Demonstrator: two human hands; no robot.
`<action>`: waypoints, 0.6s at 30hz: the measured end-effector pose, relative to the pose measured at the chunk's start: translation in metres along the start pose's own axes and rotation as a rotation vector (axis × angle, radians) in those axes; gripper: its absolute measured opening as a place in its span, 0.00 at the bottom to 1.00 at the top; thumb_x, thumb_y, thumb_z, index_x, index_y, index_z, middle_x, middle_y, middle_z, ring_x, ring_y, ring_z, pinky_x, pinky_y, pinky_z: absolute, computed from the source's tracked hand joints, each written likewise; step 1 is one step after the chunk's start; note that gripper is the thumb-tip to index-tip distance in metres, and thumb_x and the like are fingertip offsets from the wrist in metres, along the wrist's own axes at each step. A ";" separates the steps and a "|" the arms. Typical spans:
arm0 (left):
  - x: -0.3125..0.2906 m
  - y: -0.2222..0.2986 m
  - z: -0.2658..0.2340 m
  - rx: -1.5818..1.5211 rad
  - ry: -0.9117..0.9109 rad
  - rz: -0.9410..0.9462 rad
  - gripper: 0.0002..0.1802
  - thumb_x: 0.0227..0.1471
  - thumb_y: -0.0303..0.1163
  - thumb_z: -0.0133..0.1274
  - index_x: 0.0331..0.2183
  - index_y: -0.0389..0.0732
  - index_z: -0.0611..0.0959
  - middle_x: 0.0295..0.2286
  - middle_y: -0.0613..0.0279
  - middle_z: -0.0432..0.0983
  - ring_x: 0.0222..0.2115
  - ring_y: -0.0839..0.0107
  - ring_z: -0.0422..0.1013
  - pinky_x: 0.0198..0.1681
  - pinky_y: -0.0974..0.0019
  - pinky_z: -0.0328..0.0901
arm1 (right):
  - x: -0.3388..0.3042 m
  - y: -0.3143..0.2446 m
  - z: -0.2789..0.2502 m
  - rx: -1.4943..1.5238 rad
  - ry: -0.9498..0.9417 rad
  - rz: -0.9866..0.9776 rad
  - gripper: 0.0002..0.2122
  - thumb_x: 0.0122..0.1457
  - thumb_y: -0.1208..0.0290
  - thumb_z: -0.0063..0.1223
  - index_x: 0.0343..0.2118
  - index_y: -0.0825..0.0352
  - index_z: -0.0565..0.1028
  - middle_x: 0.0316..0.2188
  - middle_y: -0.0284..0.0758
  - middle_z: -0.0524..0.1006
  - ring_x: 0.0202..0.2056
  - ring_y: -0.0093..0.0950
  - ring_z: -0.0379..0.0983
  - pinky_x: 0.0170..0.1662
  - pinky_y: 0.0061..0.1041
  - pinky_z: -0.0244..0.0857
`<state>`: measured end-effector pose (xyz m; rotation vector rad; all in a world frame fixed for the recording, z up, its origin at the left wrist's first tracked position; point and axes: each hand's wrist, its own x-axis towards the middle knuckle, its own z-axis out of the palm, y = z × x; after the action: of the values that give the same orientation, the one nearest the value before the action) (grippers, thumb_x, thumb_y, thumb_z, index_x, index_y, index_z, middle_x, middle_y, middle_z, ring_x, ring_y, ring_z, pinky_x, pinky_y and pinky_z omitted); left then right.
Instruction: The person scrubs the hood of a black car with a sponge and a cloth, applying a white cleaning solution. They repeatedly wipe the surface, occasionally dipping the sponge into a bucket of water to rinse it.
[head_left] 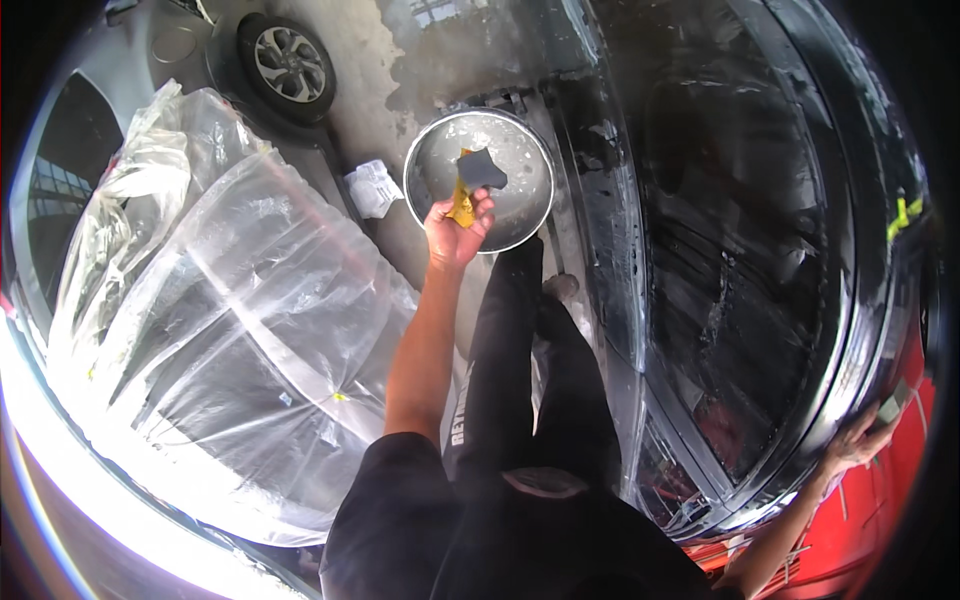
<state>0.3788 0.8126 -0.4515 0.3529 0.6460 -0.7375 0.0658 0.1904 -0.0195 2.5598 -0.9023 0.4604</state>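
Observation:
My left hand (460, 232) is raised over a round basin (410, 190), its fingers closed on a piece of sandpaper. The sandpaper (481, 169) is curled, with a dark grey face and a yellow-brown back. Grey liquid with pale specks lies in the basin. Far to the right, my right arm stretches to the edge of a black car (720, 200). There my right hand (858, 442) grips a small pale grey-green block (894, 402); its exact kind is unclear near the dark rim.
On the left a grey car is draped in clear plastic film (270, 300), with its wheel (290, 65) beyond. A crumpled white bag (373, 189) lies beside the basin. Yellow-green tape (904, 217) sticks to the black car. Something red (835, 520) stands at lower right.

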 end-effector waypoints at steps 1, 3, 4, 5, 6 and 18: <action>-0.007 0.001 0.010 -0.032 -0.048 -0.009 0.30 0.53 0.40 0.54 0.55 0.33 0.80 0.46 0.49 0.81 0.45 0.53 0.80 0.45 0.56 0.72 | 0.003 -0.009 -0.001 0.037 0.017 -0.042 0.23 0.72 0.63 0.59 0.63 0.71 0.74 0.57 0.51 0.79 0.56 0.46 0.77 0.60 0.42 0.70; -0.023 0.006 0.029 -0.048 -0.105 -0.015 0.31 0.53 0.41 0.54 0.55 0.33 0.80 0.47 0.47 0.81 0.45 0.51 0.80 0.46 0.56 0.72 | 0.007 -0.040 -0.002 0.093 0.013 -0.026 0.22 0.71 0.64 0.60 0.63 0.71 0.74 0.57 0.49 0.80 0.56 0.45 0.78 0.60 0.40 0.69; -0.030 0.007 0.036 -0.044 -0.117 -0.020 0.31 0.53 0.42 0.54 0.55 0.33 0.80 0.48 0.47 0.81 0.45 0.51 0.80 0.46 0.55 0.72 | 0.008 -0.060 -0.006 0.144 0.016 0.047 0.22 0.71 0.65 0.59 0.64 0.71 0.74 0.58 0.46 0.80 0.56 0.42 0.78 0.61 0.39 0.69; -0.038 0.007 0.044 -0.048 -0.129 -0.030 0.32 0.53 0.43 0.54 0.55 0.33 0.80 0.48 0.46 0.81 0.45 0.51 0.80 0.46 0.55 0.72 | 0.006 -0.049 -0.006 0.243 0.015 0.120 0.23 0.71 0.64 0.60 0.64 0.71 0.74 0.58 0.46 0.79 0.55 0.40 0.78 0.60 0.37 0.69; -0.047 0.007 0.054 -0.020 -0.119 -0.042 0.32 0.53 0.43 0.54 0.55 0.34 0.80 0.48 0.47 0.81 0.46 0.51 0.79 0.46 0.55 0.72 | 0.002 -0.037 -0.005 0.346 0.015 0.191 0.24 0.71 0.64 0.61 0.64 0.72 0.74 0.59 0.46 0.79 0.54 0.37 0.78 0.60 0.36 0.69; -0.153 -0.017 0.217 0.259 -0.175 -0.033 0.35 0.59 0.40 0.51 0.66 0.39 0.71 0.53 0.45 0.78 0.51 0.49 0.78 0.46 0.51 0.75 | -0.029 -0.425 -0.055 1.661 -0.551 0.279 0.27 0.61 0.71 0.70 0.61 0.70 0.73 0.45 0.31 0.80 0.45 0.20 0.75 0.51 0.24 0.71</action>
<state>0.3713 0.7675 -0.1891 0.5101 0.3915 -0.8761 0.3115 0.5361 -0.0890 4.2144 -1.4206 0.8288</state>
